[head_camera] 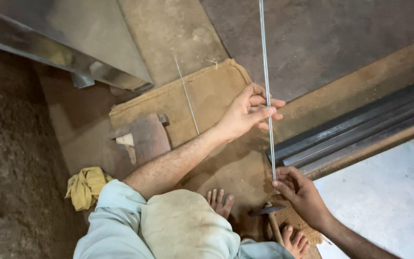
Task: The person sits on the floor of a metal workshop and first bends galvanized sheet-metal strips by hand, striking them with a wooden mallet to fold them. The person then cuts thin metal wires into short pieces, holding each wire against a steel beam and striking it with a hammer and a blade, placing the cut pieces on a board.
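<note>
A long thin metal rod (266,72) runs from the top of the view down to my hands. My left hand (247,112) pinches it partway along, fingers closed around it. My right hand (300,194) grips its near end just above a hammer (270,216) that lies on the mat between my bare feet (220,201). A second thin rod (187,96) lies loose on the brown burlap mat (207,91).
Dark steel bars (355,134) lie stacked at the right. A shiny sheet-metal piece (63,43) stands at the upper left. A rusty iron block (142,136) sits on the mat's left edge, and a yellow rag (86,187) lies by my knee.
</note>
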